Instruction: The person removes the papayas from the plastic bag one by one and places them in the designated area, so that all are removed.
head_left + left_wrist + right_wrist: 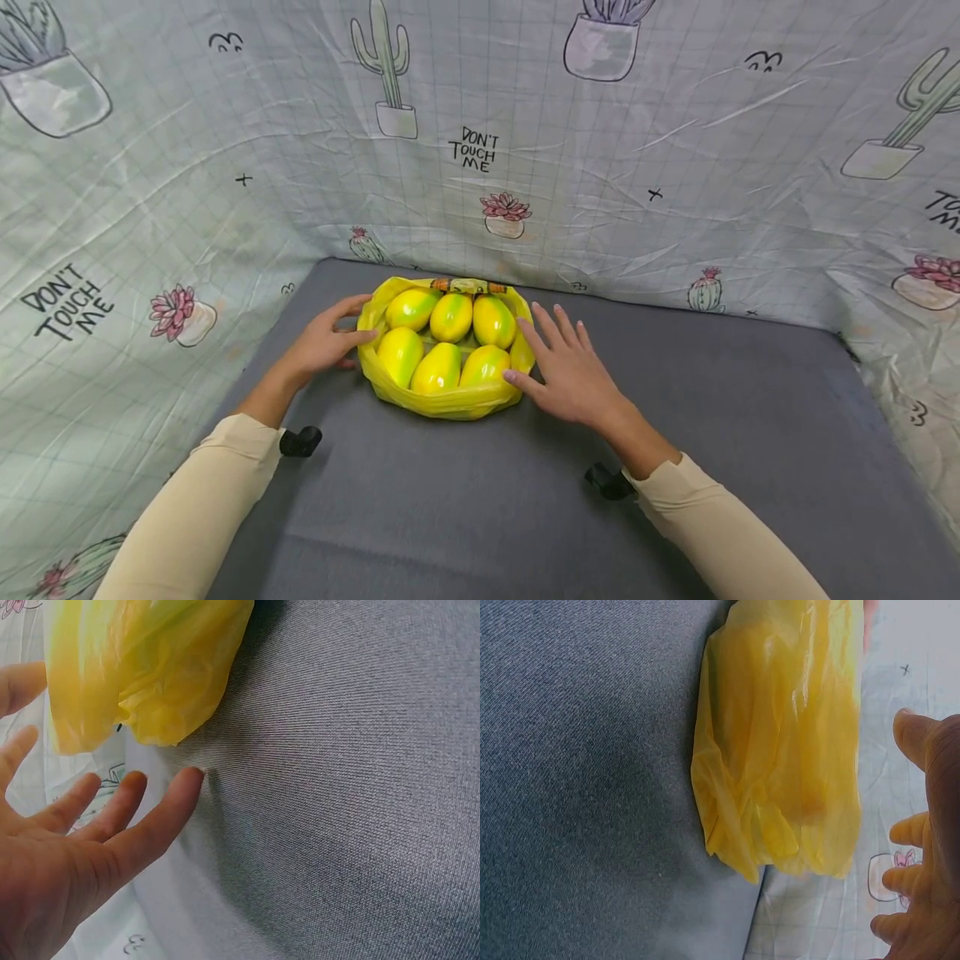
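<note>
A yellow plastic bag sits on the grey table with its mouth spread wide and its rim rolled down. Inside lie several shiny yellow-green mangoes in two rows. My left hand is at the bag's left side, thumb at the rim; in the left wrist view its fingers are spread apart from the plastic. Over on the right side, my right hand hovers by the rim with fingers extended, holding nothing. The right wrist view shows the crinkled side of the bag beside that hand's spread fingers.
The grey cloth-covered table extends to the right and toward me. Behind and on both sides hangs a pale curtain printed with cacti and lettering, close behind the bag. A black wrist camera is strapped under the left sleeve.
</note>
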Demonstrator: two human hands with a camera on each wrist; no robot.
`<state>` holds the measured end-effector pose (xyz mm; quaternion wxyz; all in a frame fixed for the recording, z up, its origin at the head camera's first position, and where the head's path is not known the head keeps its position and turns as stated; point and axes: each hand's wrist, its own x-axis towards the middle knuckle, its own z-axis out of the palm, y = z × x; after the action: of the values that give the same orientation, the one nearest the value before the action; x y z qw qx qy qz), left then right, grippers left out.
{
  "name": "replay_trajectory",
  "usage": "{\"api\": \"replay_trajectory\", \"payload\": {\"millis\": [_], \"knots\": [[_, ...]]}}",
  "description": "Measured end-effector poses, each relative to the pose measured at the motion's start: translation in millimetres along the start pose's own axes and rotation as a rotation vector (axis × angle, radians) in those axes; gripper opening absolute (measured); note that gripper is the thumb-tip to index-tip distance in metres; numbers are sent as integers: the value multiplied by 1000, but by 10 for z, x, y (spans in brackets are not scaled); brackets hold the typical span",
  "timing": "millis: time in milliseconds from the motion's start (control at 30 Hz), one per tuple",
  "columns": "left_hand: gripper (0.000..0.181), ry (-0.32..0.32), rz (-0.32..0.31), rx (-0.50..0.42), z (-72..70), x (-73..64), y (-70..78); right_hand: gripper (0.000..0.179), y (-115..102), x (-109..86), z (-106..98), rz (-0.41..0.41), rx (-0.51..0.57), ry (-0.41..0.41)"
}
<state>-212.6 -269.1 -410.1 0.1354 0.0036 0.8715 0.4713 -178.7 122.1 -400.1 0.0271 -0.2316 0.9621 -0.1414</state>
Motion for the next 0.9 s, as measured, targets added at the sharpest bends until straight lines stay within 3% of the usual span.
{"api": "replay_trajectory", "payload": {"millis": [533,900], "knots": [[63,-51,-35,-103,35,18,-54,80,-101,95,13,-72,20,7],[63,-55,-49,-92,67,15,-43,76,-200,136,57,-89,49,4]]}}
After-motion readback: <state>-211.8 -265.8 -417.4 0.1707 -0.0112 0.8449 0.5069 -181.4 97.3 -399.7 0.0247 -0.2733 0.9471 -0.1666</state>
